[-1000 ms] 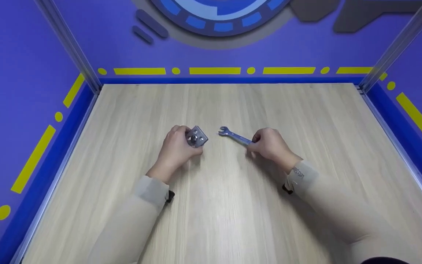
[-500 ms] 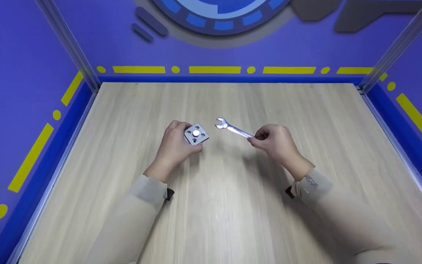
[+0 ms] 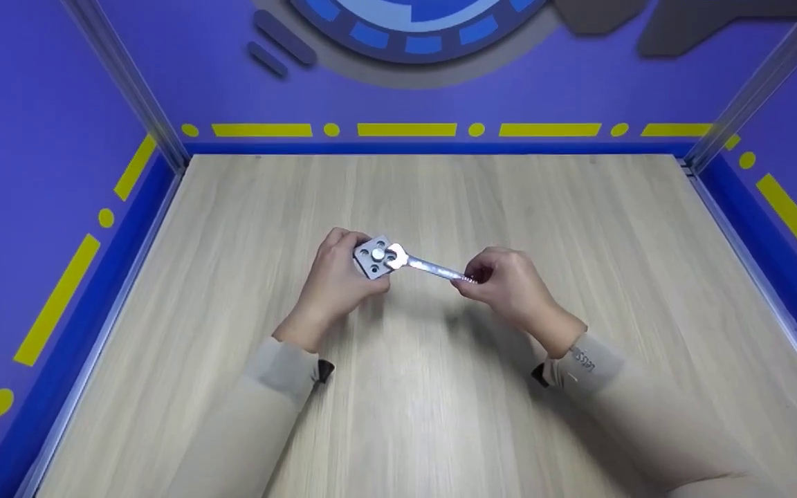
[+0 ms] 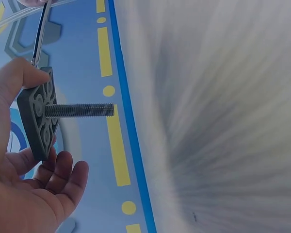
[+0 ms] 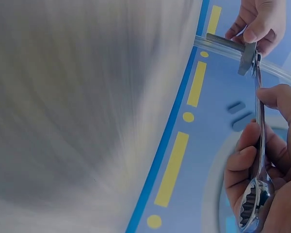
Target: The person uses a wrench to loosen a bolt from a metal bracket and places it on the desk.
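My left hand [image 3: 333,280] grips a square grey plate [image 3: 368,263] by its edges, thumb on one side and fingers on the other. Several holes surround a bright round bolt head at the plate's middle. In the left wrist view, the bolt's threaded shank [image 4: 80,110] sticks out from the ribbed underside. A silver combination wrench [image 3: 433,268] is pinched near its ring end by my right hand [image 3: 516,287]. Its open end overlaps the plate's right side, right beside the bolt head. The right wrist view shows the toothed ring end [image 5: 254,206] near my palm.
Both hands are above a light wood-grain tabletop [image 3: 412,401]. Blue panels [image 3: 412,104] with yellow dashes stand behind it and at both sides, with metal posts [image 3: 142,97] at the back corners.
The wrench has come left, and its open end has closed the gap to the plate. My left hand has tilted the plate so its top face shows more, and still holds it.
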Motion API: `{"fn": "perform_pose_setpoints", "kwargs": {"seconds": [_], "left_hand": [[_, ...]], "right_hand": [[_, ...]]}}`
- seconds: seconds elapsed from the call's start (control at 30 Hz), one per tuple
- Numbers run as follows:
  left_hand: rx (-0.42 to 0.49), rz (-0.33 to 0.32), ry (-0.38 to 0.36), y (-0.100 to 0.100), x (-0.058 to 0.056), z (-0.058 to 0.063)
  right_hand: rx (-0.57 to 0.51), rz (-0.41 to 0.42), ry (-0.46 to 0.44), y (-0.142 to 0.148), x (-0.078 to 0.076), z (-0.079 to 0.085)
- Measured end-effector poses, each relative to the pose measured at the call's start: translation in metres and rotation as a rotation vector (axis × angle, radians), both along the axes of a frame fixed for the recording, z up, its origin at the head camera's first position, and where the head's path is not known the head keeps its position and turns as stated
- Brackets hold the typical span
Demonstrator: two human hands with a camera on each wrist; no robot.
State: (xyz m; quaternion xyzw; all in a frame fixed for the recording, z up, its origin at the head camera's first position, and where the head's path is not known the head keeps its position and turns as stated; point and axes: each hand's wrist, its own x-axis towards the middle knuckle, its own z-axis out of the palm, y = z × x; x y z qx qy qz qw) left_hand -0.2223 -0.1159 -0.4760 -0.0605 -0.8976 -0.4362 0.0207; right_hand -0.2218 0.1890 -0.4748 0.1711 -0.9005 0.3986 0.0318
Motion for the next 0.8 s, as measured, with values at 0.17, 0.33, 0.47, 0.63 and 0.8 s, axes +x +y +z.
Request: {"fn": "perform_pose_setpoints", "kwargs": {"seconds": [0.17, 0.33, 0.47, 0.63, 0.8], "left_hand": [[-0.025, -0.035, 0.016, 0.004, 0.004, -0.001], [-0.023, -0.074, 0.045, 0.003, 0.004, 0.002], [0.0, -0.128, 0.011, -0.001, 0.005, 0.007], [-0.004, -0.302, -0.017, -0.008, 0.008, 0.019], [-0.034, -0.58, -0.068, -0.011, 0.02, 0.036]], "right_hand": [[-0.026, 0.016, -0.024, -0.004, 0.003, -0.004], [-0.042, 0.037, -0.012, -0.005, 0.003, -0.005], [-0.055, 0.068, -0.021, -0.001, 0.002, -0.002], [-0.036, 0.148, -0.03, 0.01, 0.001, 0.006], [-0.008, 0.274, -0.024, 0.022, 0.002, 0.015]]}}
